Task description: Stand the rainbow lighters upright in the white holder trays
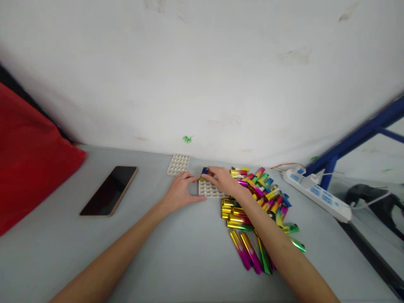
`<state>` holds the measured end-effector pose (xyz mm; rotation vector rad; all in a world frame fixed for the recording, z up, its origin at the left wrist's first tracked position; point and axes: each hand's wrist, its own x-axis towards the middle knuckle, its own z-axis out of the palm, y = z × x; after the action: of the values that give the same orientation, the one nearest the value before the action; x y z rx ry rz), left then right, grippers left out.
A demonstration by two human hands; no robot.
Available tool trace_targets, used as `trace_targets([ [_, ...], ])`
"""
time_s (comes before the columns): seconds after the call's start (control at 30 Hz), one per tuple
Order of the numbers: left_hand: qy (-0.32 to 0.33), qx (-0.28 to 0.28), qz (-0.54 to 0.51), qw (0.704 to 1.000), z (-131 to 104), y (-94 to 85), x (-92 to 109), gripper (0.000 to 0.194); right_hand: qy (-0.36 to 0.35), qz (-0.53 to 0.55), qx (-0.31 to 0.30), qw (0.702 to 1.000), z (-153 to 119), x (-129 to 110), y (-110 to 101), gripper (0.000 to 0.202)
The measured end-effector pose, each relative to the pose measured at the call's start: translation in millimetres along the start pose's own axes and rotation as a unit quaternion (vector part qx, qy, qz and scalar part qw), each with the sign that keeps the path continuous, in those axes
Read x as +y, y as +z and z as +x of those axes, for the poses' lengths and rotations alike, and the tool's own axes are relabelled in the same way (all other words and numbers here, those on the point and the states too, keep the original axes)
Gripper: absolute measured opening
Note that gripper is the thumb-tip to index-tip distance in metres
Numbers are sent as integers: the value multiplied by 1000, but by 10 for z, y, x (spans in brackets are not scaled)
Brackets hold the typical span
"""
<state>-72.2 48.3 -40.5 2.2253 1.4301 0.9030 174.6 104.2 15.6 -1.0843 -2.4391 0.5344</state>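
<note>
A pale tray with rows of round holes (211,192) lies on the grey table in front of me. My left hand (181,191) grips its left side, the thumb at the near corner and the fingertips near the far one. Over the far left corner, my right hand (222,180) pinches a shiny lighter (205,171) with a dark blue end; its lower part is partly hidden by the fingers. Beside the tray, partly under my right forearm, spreads a heap of metallic lighters (240,221) in gold, pink, green and blue.
A second pale holed tray (178,164) lies near the wall. On the left are a phone (110,190) and a red cloth (28,155). At the right sit a white power strip (317,195) with cables, a blue metal frame (356,134) and a black object (375,202).
</note>
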Motion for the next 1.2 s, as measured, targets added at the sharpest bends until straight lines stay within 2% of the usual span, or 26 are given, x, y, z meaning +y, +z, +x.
trace_targets([
  [0.13,1,-5,1,1000,1,-5,3,74,-13,-19,-21,1000,16,-26,-46,29],
  [0.27,2,-1,5,1000,4,-12,-1,75,9,1,21,1000,-138,71,-232,24],
  [0.43,-4,-2,3,1000,10,-16,-27,80,97,-27,116,988,-586,531,-700,9],
  [0.57,3,3,1,1000,10,-12,-40,79,146,-92,124,977,-800,872,-979,11],
  [0.67,-2,1,6,1000,10,-13,-37,78,141,-112,114,977,-757,970,-1002,20],
  [0.8,-8,-8,8,1000,12,-21,-39,79,139,-119,35,983,-584,956,-923,25],
  [0.9,-5,-8,4,1000,15,-26,-52,80,139,-123,4,983,-495,937,-896,28],
  [1.0,-3,-9,3,1000,19,-27,-59,80,134,-116,-4,984,-451,935,-901,22],
  [1.13,-4,-11,6,1000,24,-27,-49,79,115,-76,-20,990,-404,912,-902,4],
  [1.2,-5,-9,6,1000,24,-29,-42,78,97,-54,-6,994,-393,879,-892,8],
])
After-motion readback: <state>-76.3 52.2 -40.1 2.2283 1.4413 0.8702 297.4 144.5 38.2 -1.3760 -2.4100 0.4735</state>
